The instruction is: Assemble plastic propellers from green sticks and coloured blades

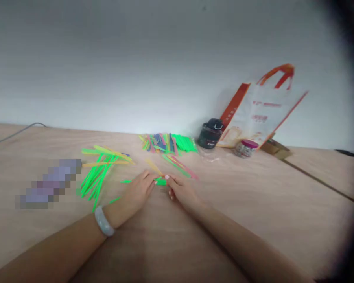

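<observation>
My left hand (141,188), with a pale bangle (104,221) on its wrist, is closed with the fingertips pinched together. They grip one end of a short bright green strip (161,182). The other end is pinched by my right hand (181,191), its thumb on top and its fingers curled below. Whether the strip is a flat band or a straw is too blurred to tell. Left of my hands lies a loose pile of long green strips (98,177), with several yellow strips (112,152) across its top. Pink strips (184,167) and green ones rest just beyond my right hand.
Near the wall is a clear packet of mixed-colour strips (168,143). A black bottle (210,134), a small jar with a magenta lid (247,148) and a white and orange bag (258,112) stand right of it. A blurred-out object (50,184) lies left; a cable (20,130) behind it.
</observation>
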A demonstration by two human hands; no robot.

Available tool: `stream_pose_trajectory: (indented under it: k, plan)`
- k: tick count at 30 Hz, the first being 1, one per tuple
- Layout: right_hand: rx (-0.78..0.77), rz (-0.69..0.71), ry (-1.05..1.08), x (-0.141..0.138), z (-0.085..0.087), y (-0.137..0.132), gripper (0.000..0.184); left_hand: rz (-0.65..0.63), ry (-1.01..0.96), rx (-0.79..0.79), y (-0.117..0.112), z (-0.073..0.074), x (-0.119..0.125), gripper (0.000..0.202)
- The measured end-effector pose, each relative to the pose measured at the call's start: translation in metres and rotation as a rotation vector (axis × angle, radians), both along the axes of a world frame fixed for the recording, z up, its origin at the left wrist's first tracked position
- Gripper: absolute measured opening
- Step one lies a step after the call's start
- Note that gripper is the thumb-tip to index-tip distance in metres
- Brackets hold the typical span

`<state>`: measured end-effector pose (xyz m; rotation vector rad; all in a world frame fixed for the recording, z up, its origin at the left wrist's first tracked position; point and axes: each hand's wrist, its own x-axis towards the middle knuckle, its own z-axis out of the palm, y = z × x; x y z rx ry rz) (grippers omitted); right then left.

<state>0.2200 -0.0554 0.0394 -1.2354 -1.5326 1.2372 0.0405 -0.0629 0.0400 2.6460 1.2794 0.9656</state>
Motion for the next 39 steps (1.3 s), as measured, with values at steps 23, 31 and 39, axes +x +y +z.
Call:
stream_pose_trajectory:
  k: [23, 31, 39]
  plan:
    - [0.349, 0.069, -0.307, -0.006, -0.002, -0.012, 0.035, 0.090, 0.043, -0.085, -0.006, 0.005, 0.001, 0.023]
    - [0.437, 0.119, -0.322, -0.005, 0.000, -0.014, 0.037, 0.094, 0.049, -0.136, -0.008, 0.010, 0.001, 0.024]
    - [0.424, 0.119, -0.292, -0.008, 0.001, -0.013, 0.036, 0.101, 0.138, -0.070, -0.011, 0.014, -0.001, 0.022]
